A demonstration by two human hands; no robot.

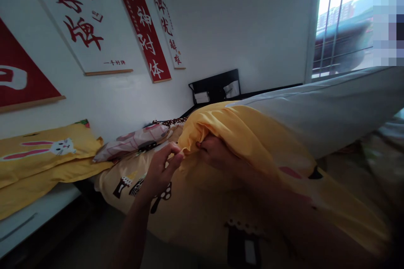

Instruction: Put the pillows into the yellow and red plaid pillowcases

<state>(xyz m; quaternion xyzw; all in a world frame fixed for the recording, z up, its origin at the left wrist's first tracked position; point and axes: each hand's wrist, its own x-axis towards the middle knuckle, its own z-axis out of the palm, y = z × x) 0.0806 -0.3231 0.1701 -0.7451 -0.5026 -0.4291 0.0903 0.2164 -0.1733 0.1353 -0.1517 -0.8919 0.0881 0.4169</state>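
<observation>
A yellow duvet cover point(240, 126) with a printed animal figure lies bunched over the bed, its pale side point(331, 109) rising to the right. My left hand point(162, 170) is closed, thumb and fingers pinching a small tip at the cover's left edge. Just to the right, my right hand point(217, 151) is closed on a fold of the same cover, its fingers partly hidden by the cloth. Beneath both hands spreads a beige printed sheet point(192, 214) with dark brown figures.
A pink-and-white patterned pillow point(132, 141) lies at the bed's far left. Beside it, a yellow rabbit-print pillow point(47, 147) rests on a white cabinet point(38, 222). Hanging scrolls point(145, 21) line the left wall. A barred window point(341, 29) is at the upper right.
</observation>
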